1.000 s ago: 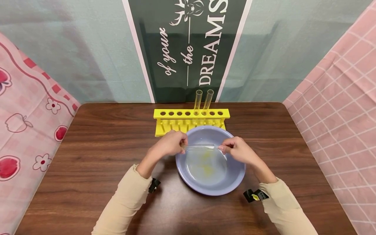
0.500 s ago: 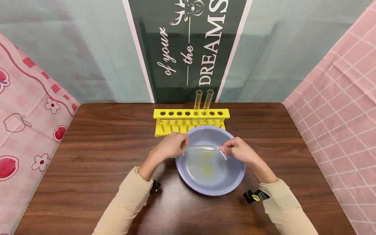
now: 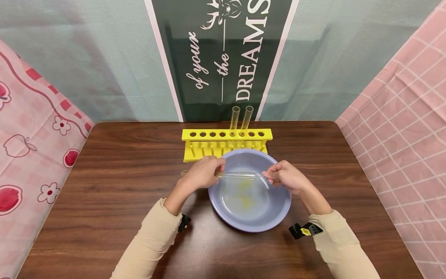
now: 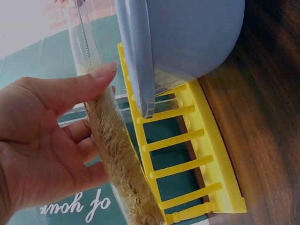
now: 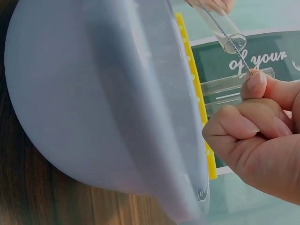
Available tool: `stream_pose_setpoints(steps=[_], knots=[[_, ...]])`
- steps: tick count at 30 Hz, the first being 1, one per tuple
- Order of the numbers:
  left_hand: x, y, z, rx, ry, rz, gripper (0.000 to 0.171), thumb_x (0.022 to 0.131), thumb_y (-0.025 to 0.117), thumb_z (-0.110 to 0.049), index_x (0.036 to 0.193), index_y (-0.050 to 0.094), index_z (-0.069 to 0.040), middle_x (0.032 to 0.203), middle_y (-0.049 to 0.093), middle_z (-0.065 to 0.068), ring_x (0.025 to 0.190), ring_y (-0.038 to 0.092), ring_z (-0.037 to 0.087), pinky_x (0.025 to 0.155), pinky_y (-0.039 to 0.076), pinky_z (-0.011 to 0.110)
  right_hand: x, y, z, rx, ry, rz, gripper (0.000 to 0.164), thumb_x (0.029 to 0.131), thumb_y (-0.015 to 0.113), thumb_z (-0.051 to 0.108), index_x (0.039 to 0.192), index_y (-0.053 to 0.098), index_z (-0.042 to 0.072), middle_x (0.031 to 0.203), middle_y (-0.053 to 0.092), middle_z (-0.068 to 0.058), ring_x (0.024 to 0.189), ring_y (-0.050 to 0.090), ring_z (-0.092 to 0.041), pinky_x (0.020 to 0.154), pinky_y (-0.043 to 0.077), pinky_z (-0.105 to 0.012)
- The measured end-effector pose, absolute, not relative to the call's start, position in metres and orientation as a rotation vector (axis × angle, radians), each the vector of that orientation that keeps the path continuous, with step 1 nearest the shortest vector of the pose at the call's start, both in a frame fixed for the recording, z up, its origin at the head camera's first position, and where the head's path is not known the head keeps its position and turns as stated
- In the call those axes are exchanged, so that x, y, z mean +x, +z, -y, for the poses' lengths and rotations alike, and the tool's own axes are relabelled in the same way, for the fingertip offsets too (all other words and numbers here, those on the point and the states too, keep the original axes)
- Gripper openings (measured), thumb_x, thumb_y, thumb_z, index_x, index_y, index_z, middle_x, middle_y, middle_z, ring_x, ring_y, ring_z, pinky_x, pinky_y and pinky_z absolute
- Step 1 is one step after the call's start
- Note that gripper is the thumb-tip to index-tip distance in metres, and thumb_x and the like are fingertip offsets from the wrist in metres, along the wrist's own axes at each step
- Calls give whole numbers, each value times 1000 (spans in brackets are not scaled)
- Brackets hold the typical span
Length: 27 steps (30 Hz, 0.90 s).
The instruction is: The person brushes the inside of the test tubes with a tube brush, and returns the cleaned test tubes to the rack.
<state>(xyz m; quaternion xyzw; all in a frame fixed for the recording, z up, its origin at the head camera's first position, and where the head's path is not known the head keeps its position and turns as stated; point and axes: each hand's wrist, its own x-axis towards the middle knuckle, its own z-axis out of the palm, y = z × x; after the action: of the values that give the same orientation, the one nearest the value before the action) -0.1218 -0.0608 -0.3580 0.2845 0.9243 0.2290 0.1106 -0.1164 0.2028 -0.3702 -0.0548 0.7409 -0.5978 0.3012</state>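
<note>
In the head view my left hand (image 3: 203,173) grips a clear glass test tube (image 3: 240,176), held nearly level above the lavender basin (image 3: 249,228). The left wrist view shows the bristles of a test tube brush (image 4: 119,154) inside this tube, lying along the stretch at and beyond my fingers. The brush's twisted wire handle (image 5: 242,58) comes out of the tube's open mouth. My right hand (image 3: 286,177) pinches that wire between thumb and curled fingers, a short way from the mouth. Cloudy water with yellowish patches (image 3: 246,201) lies in the basin.
Behind the basin stands a yellow test tube rack (image 3: 209,135), partly hidden by the basin's rim. Two clear test tubes (image 3: 235,120) stand upright in it. Beneath everything is a brown wood-grain table (image 3: 122,174), with a printed cloth (image 3: 223,77) hanging at its back edge.
My left hand has shifted slightly to the right with the tube, and the tube's far end now shows left of it. My right hand has moved a little to the right.
</note>
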Motion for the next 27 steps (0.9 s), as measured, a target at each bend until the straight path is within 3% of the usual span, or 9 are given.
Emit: stream_pose_setpoints(steps=[8,27], knots=[[-121,-359,62,854,696,-2732,26,68,64,9,74,48,-11,63,41,0,65,43,17,57,32,26,-118,-370,-207,-136,-1684,-1818,31,91,47,0,60,47,-2,50,34,0,42,22,-9,47,17,-25],[-119,-366,63,875,691,-2868,21,72,60,7,75,51,-12,67,44,1,68,45,19,59,36,29,-121,-375,-209,-59,-1752,-1718,34,92,46,1,58,48,4,52,38,-1,42,20,-11,46,17,-26]])
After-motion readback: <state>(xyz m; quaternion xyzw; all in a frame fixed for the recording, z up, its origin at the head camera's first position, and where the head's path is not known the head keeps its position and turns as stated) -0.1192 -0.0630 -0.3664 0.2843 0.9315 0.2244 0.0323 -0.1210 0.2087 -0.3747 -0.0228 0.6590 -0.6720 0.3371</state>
